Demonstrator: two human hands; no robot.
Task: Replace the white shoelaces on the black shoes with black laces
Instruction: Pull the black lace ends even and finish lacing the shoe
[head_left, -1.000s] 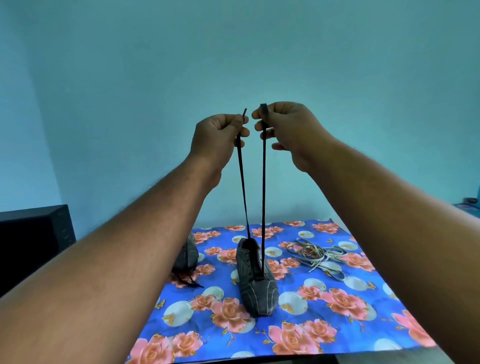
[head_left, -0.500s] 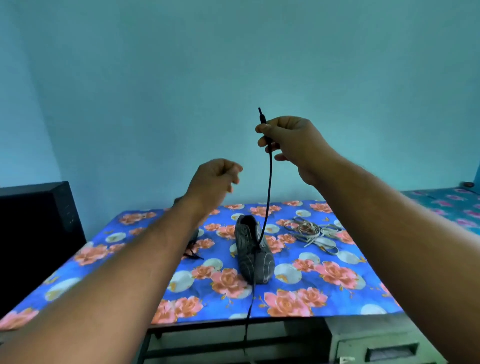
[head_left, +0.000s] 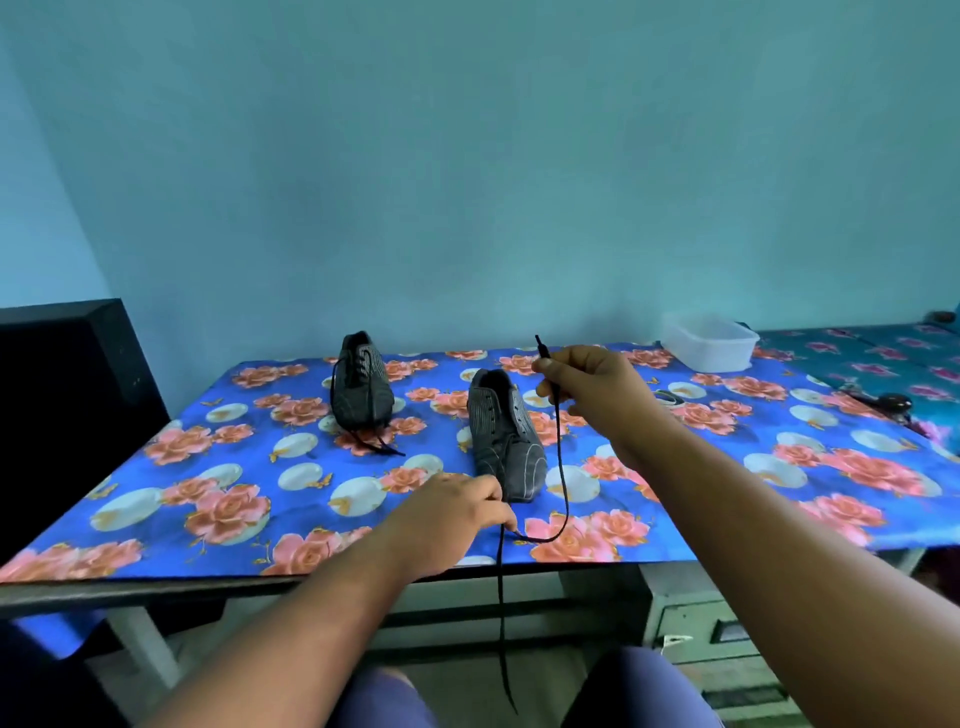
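the right hand (head_left: 592, 384) pinches a thin black lace (head_left: 560, 467) looping down to the left hand's (head_left: 457, 514) pinching fingers beside 1 striped shoe (head_left: 506, 436) on the flowered tabletop (head_left: 218, 499) against a blue wall (head_left: 467, 156).

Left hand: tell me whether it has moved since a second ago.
Yes. The left hand has dropped from up beside the right hand to the table's front edge, by the nearer shoe's toe.

No legible text, label, brand or number on anything in view.
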